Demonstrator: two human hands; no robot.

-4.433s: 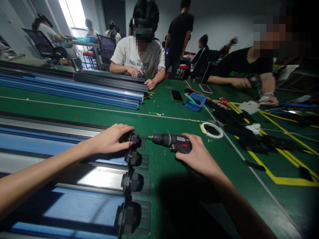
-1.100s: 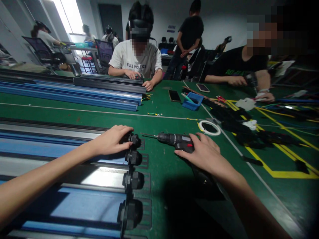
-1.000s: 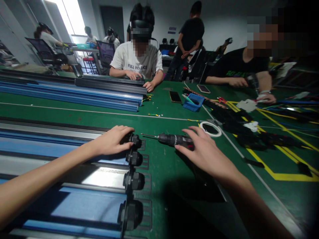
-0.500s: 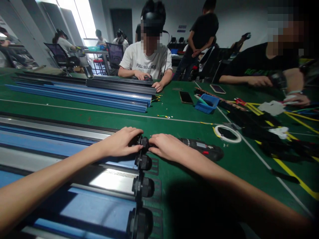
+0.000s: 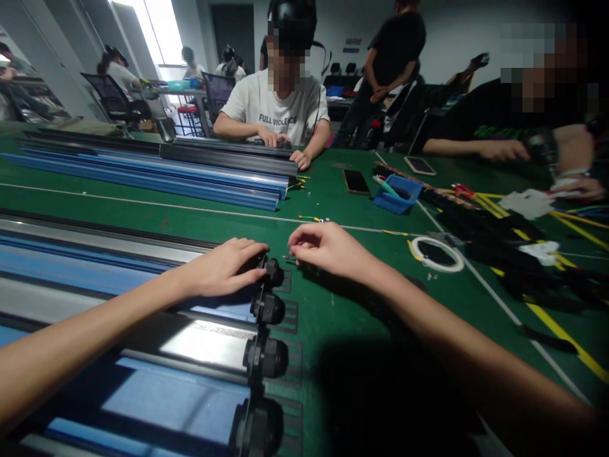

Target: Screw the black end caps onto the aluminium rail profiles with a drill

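1. Four black caps stand at the right ends of my near bars, lower left; whether each is fastened I cannot tell, so I cannot count what remains.
2. More blue bars lie across the desk, upper left, with no such caps seen at their right ends.
3. My left hand is half open over the uppermost capped end, thumb apart from fingers; how firmly it grips I cannot tell.
4. My right hand, mid-frame, has thumb and fingertips nearly together. A thin metal tip shows right at them, just right of the uppermost cap; held or merely behind, I cannot tell.
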